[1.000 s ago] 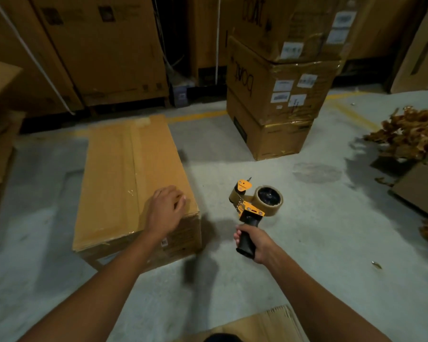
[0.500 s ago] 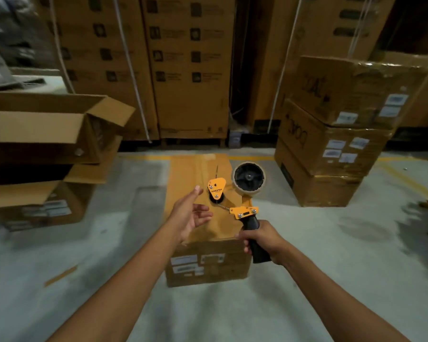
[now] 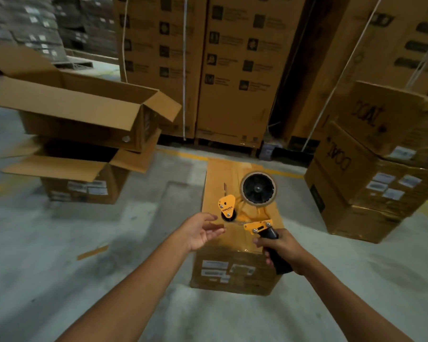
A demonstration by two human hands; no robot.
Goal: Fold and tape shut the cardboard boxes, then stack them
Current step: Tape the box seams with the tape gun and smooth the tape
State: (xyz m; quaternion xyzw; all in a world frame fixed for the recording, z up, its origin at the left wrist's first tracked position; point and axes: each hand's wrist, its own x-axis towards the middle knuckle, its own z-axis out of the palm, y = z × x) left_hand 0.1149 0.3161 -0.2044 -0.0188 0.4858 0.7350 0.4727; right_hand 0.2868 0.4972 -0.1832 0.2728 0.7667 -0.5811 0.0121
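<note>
Head view: the right hand (image 3: 279,250) wraps its fingers round the black handle of an orange tape dispenser (image 3: 247,206), held above the near end of a closed cardboard box (image 3: 235,270) that lies on the concrete floor (image 3: 59,280). The left hand (image 3: 200,230) is turned palm-up, its fingers (image 3: 216,230) loosely straight and slightly spread. Their tips are just beside the dispenser's front roller; whether they touch it cannot be told. Two open-flapped boxes (image 3: 84,119) are stacked at left, and sealed boxes (image 3: 381,169) at right.
</note>
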